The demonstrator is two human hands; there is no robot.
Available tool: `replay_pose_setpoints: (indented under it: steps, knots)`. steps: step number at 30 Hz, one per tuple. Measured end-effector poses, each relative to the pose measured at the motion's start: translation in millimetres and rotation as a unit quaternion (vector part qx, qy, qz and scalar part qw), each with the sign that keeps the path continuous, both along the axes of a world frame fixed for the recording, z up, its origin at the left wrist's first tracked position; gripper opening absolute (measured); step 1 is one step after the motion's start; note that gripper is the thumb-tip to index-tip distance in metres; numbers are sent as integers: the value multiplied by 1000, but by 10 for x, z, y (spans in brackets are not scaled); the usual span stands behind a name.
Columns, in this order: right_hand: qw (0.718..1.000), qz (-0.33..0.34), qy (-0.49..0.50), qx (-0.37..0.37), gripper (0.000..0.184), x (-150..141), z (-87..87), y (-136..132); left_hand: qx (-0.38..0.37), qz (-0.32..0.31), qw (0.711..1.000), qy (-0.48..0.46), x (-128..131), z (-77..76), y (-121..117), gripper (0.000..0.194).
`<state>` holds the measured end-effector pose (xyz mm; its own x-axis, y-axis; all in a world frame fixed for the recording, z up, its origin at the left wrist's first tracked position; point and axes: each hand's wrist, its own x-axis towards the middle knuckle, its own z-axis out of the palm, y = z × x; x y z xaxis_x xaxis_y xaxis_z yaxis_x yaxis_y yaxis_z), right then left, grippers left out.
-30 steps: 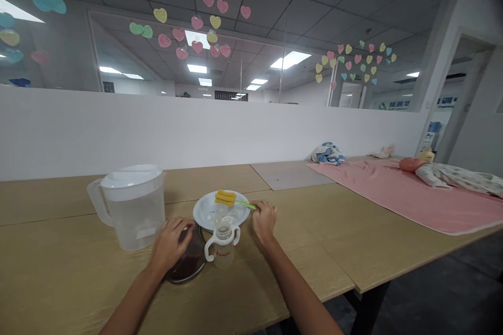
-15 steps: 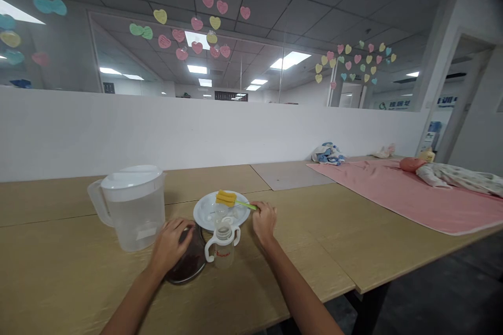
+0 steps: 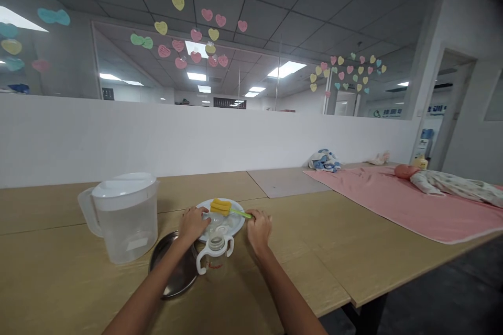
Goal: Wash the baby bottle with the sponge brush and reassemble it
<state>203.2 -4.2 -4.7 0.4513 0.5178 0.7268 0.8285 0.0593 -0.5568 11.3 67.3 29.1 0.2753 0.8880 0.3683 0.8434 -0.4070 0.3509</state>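
Note:
My right hand [image 3: 259, 229] pinches the green handle of a bottle brush with a yellow sponge head [image 3: 220, 207]. The sponge rests over a white plate [image 3: 238, 206] holding small clear parts that I cannot tell apart. At the plate's left rim is my left hand [image 3: 193, 226], its fingers and thumb apart and reaching over the plate; it seems to hold nothing. Just in front of the plate a clear baby bottle [image 3: 216, 257] stands upright and uncapped, a white two-handled ring around its neck. Beneath my left forearm lies a round metal tray [image 3: 184, 276], partly hidden.
A lidded plastic pitcher [image 3: 126, 230] stands on the left. To the right, a pink cloth [image 3: 377, 199] covers the table, with a doll in pale clothes [image 3: 451, 182] on it. A bundled blue and white cloth [image 3: 324, 160] sits near the wall.
My left hand has moved from the metal tray to the plate's left edge, uncovering more of the tray. My right hand keeps its hold on the brush. The view has tilted slightly upward.

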Motion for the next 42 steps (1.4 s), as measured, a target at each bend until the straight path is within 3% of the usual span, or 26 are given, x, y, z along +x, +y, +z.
replay_pose_setpoints:
  steps: [10, 13, 18, 26, 31, 38, 42]
  knots:
    - [1000, 11, 15, 8, 40, -17, 32, -35, -7, -12, 999, -28, 3, -68, 63, 19]
    - [999, 18, 13, 30, 39, -34, 32, -44, 43, -31, 996, -75, -85, -150, -18, 21]
    - [996, 52, -21, 68, 38, -60, 18, -52, 117, -83, 966, -215, -255, -300, -173, 27]
    - [983, 76, -116, 121, 35, -33, 17, -71, 201, -119, 954, -187, -280, -188, -319, 35]
    - [975, 116, -133, 132, 32, -91, 37, -98, 180, -168, 945, -214, -227, -275, -328, 35]
    - [971, 141, -143, 133, 23, -119, 65, -120, 128, -130, 931, -317, -206, -308, -306, 44]
    - [967, 143, -152, 147, 24, -120, 61, -117, 112, -125, 940, -297, -227, -285, -302, 46]
